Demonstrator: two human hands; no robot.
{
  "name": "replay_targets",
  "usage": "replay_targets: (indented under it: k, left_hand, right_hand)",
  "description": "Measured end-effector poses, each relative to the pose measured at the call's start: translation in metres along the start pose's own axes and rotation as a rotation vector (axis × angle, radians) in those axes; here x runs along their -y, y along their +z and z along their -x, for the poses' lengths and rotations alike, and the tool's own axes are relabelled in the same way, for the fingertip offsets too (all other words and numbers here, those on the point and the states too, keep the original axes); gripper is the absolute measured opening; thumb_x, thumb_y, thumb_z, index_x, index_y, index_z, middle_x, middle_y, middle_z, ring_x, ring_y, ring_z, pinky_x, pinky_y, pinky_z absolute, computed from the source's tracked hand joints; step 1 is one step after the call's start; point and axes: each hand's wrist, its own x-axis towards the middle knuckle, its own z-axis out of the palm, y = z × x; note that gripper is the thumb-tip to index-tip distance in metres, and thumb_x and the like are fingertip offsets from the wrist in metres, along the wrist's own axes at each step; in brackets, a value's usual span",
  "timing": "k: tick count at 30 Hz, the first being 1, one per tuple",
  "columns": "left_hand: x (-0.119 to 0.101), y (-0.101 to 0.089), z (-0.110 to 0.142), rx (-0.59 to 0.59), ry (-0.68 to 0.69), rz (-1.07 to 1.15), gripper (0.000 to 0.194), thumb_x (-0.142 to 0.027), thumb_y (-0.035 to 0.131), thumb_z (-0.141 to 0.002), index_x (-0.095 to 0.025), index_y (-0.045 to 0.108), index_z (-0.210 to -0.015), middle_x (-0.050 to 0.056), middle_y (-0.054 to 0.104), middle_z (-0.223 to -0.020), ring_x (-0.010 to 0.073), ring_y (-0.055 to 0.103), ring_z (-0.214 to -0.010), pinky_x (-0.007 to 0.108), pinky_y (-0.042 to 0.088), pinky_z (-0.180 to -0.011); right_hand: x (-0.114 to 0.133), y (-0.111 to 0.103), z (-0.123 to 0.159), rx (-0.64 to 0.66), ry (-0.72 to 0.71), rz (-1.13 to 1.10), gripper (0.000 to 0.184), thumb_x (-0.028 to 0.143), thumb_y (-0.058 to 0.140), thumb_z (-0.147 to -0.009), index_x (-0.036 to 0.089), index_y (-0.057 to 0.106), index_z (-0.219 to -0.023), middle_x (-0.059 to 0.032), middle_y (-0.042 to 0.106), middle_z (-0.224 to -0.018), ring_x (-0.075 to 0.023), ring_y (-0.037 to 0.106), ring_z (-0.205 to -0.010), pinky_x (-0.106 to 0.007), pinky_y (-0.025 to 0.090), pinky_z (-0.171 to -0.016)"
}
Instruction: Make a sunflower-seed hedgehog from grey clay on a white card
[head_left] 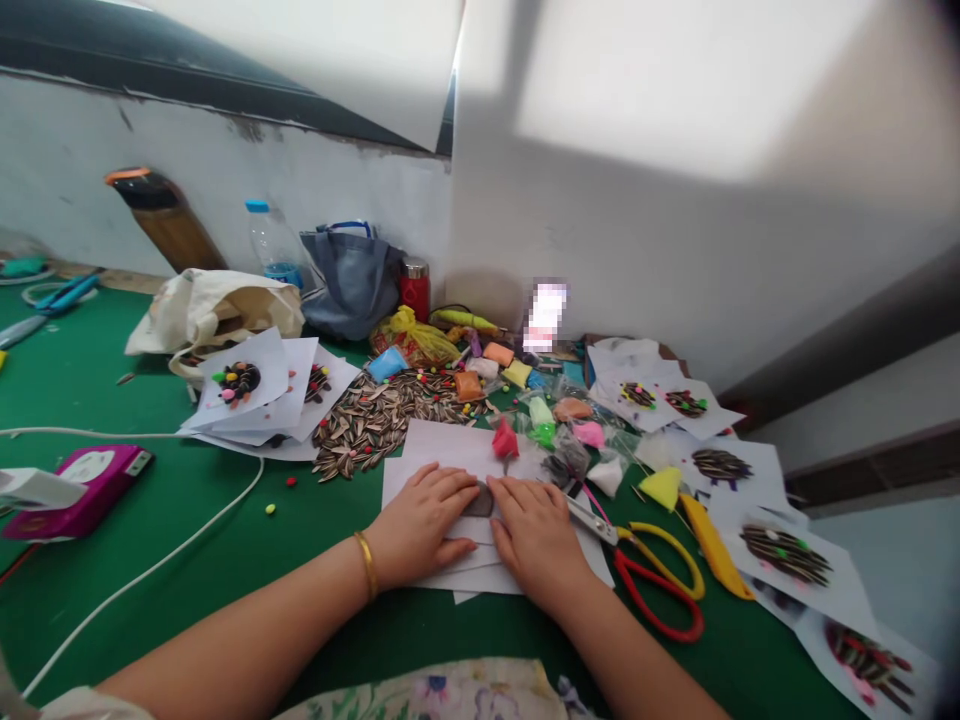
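A flat, dark grey piece of what looks like modelling clay (pixel 481 501) lies on a stack of white paper (pixel 442 441). My left hand (pixel 424 518) rests flat on the paper, its fingertips touching the left edge of the grey piece. From the other side, my right hand (pixel 538 532) lies palm down with stretched fingers by the right edge of it. Part of the grey piece is hidden under the fingers. Just beyond them sits a red lump of clay (pixel 505 440). Scissors with red and yellow handles (pixel 661 588) lie beside my right hand.
Sunflower seeds (pixel 375 425) are heaped beyond the paper, near bagged coloured clay (pixel 469 386). Seed-decorated sheets lie left (pixel 251 405) and right (pixel 806 600). A yellow cutter (pixel 712 550) is right of the scissors. A white cable (pixel 172 545) crosses the green table at left.
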Motion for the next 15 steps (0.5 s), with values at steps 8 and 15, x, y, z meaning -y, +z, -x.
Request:
replay_targets:
  k: [8,15]
  left_hand:
    - [0.0013,-0.0001,-0.0003,-0.082,-0.062,0.072,0.07,-0.043,0.066,-0.081,-0.017,0.042,-0.141,0.013,0.054,-0.134,0.029,0.048,-0.123,0.049,0.034,-0.111]
    - [0.0076,0.0026,0.0009,-0.099,-0.103,0.135,0.075,-0.038,0.067,-0.081,-0.018,0.035,-0.146,0.011,0.057,-0.135,0.0282,0.042,-0.131,0.048,0.034,-0.113]
  right_hand:
    - [0.0043,0.0035,-0.0036,0.008,0.043,-0.001,0.045,0.031,0.053,-0.091,0.025,0.051,-0.136,-0.0079,0.059,-0.128,-0.0247,0.049,-0.114,-0.044,0.028,-0.1]
    - [0.0042,0.0046,-0.0054,0.002,0.047,-0.008,0.046,0.034,0.053,-0.091,0.025,0.051,-0.136,-0.0098,0.059,-0.125,-0.0266,0.05,-0.113,-0.046,0.03,-0.099]
